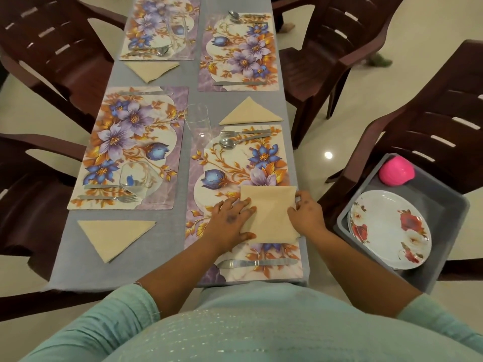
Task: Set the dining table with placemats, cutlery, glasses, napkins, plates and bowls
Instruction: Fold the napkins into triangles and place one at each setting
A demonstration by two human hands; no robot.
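Note:
A square beige napkin (270, 214) lies on the near right floral placemat (224, 168). My left hand (228, 220) rests flat on its left side with straight fingers. My right hand (305, 214) pinches its right edge. A knife (257, 263) lies near the placemat's front, and a fork (244, 132) and spoon (230, 143) lie at its far end. Three folded triangular napkins (115, 237) (249, 112) (151, 70) sit beside the other placemats. Glasses (197, 124) (136, 178) stand near the middle and on the left placemat.
A grey tub (444, 212) on the chair at right holds floral plates (389, 228) and a pink bowl (396, 170). Dark brown plastic chairs (52, 48) surround the table, which wears a grey cloth (159, 257). Two further placemats with cutlery lie at the far end.

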